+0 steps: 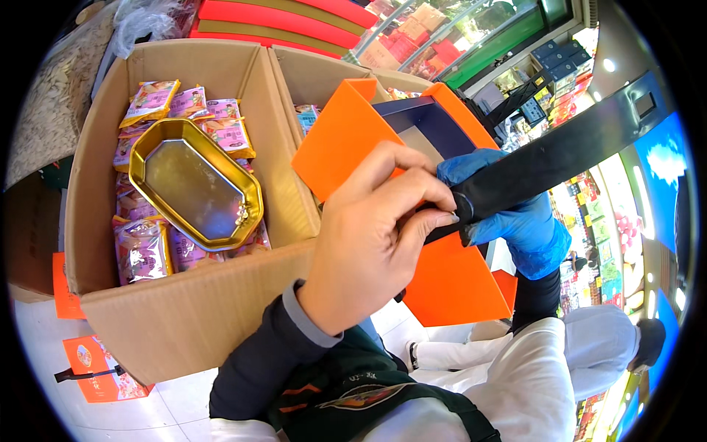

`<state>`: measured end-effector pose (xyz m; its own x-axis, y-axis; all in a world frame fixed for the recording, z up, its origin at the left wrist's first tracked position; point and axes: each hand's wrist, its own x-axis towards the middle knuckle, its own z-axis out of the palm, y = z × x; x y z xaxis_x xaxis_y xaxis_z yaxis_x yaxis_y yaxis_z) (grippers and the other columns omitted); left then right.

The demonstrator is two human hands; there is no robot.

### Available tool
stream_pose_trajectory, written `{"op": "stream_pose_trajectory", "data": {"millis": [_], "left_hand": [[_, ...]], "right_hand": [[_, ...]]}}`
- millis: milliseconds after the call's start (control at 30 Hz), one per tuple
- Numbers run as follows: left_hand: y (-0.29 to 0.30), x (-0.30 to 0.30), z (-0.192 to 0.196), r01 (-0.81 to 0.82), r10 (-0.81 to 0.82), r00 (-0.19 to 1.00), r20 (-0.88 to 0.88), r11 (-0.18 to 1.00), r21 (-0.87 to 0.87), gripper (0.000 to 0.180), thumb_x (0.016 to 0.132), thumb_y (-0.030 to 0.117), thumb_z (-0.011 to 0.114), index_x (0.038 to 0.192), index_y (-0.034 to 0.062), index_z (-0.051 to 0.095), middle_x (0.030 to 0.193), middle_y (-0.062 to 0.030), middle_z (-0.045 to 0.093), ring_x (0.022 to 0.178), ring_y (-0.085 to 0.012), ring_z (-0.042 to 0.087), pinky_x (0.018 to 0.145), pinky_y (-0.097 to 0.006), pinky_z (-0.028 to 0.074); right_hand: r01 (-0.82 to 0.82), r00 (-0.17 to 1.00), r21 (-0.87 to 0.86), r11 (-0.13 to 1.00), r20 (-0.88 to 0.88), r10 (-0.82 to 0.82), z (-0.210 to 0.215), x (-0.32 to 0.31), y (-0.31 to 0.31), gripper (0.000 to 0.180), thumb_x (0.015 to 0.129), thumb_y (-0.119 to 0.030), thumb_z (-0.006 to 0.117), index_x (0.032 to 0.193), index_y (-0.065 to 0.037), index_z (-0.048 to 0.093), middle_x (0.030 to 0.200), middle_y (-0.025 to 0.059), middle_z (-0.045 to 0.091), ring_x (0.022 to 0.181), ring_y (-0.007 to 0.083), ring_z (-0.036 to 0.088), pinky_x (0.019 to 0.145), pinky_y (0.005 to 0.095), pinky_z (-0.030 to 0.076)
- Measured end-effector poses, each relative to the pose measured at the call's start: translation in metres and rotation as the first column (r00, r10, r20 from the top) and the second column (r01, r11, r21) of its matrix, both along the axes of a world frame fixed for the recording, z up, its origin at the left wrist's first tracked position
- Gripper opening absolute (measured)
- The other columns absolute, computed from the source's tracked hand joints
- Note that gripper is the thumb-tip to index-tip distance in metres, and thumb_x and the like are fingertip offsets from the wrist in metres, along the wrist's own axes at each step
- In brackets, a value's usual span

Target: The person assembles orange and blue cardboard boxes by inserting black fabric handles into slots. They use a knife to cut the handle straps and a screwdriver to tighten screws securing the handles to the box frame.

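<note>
Item, left hand (383, 228), bare, in a dark sleeve with a grey cuff: I have its thumb and forefinger pinched together on the near end of the strap, though the fingers hide part of what they grip. Item, right hand (526, 228), in a blue glove: fingers curled around the same end; I cannot tell whether they also bear on the box. Item, black strap (560, 158): broad and flat, between both hands, running up to the right, a squarish hole near its far end. Item, orange box (353, 140): open, dark blue inside, directly behind the hands. Item, carton (199, 309): brown, open, left of the box, filled with pink-and-yellow packets (143, 247). Item, gold tray (195, 184): long, eight-sided, resting on those packets. Item, second carton (313, 66): behind the orange box, partly hidden, more packets showing. Item, red-orange carry box (103, 372) with a black handle: on the pale floor (173, 401), lower left. Item, stone-patterned surface (48, 110): at upper left, near a clear plastic bag (151, 26). Item, person (600, 346) in pale clothing: lower right.
</note>
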<state>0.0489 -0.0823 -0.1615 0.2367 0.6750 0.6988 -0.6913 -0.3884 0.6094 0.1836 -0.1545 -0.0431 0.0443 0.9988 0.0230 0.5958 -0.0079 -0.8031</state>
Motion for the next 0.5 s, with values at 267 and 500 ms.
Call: {"op": "stream_pose_trajectory", "data": {"millis": [267, 500], "left_hand": [[-0.017, 0.001, -0.007, -0.41, 0.417, 0.909, -0.01, 0.897, 0.169, 0.022, 0.067, -0.011, 0.068, 0.086, -0.0013, 0.062, 0.079, -0.0094, 0.058, 0.063, -0.0148, 0.058, 0.053, -0.022, 0.045], [-0.02, 0.007, -0.008, -0.421, 0.421, 0.907, 0.027, 0.9, 0.114, 0.025, 0.066, -0.011, 0.069, 0.088, -0.0021, 0.061, 0.079, -0.0103, 0.058, 0.061, -0.0165, 0.059, 0.053, -0.023, 0.046]], "right_hand": [[-0.018, 1.0, -0.046, 0.999, -0.012, 0.017, 0.006, 0.004, 0.004, 0.058, 0.043, -0.012, 0.087, 0.095, 0.0, 0.063, 0.097, 0.012, 0.062, 0.092, 0.0219, 0.058, 0.082, 0.0327, 0.045], [-0.172, 0.985, -0.035, 0.985, 0.011, 0.172, 0.005, 0.012, 0.007, 0.052, 0.053, 0.001, 0.08, 0.102, 0.0, 0.061, 0.101, 0.0109, 0.063, 0.093, 0.0183, 0.06, 0.083, 0.0312, 0.048]]}}
